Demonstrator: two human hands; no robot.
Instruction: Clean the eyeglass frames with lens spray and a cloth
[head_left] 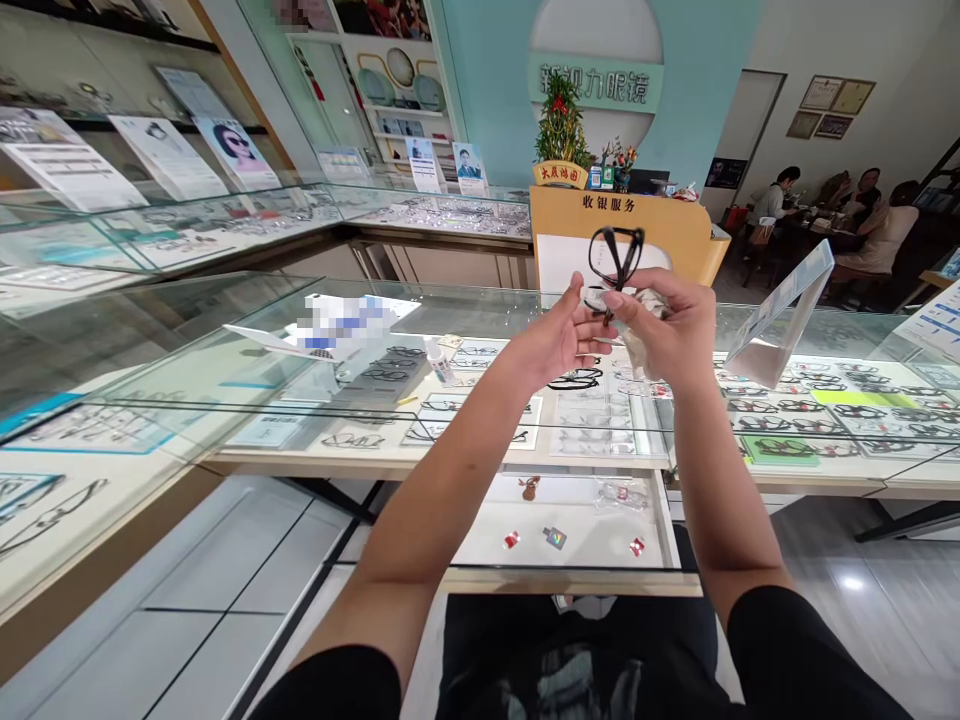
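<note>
A pair of black-framed eyeglasses (616,268) is held up above the glass display counter, its folded-looking temples crossing. My right hand (671,325) grips the eyeglasses between thumb and fingers, together with a pale, crumpled cloth (636,352) hanging under the palm. Close beside the lower end of the eyeglasses is my left hand (556,342), its thumb raised and its fingers stretched out. Whether those fingertips touch the eyeglasses I cannot tell. Below the hands, another dark pair of glasses (576,378) lies at the counter.
A drawer (480,552) stands pulled out before me, with small items inside. On the counter are a spray bottle (438,360), a white angled stand (330,330) and a clear sign holder (780,320). Several frames fill the case. Behind are a cashier desk (630,212) and seated people.
</note>
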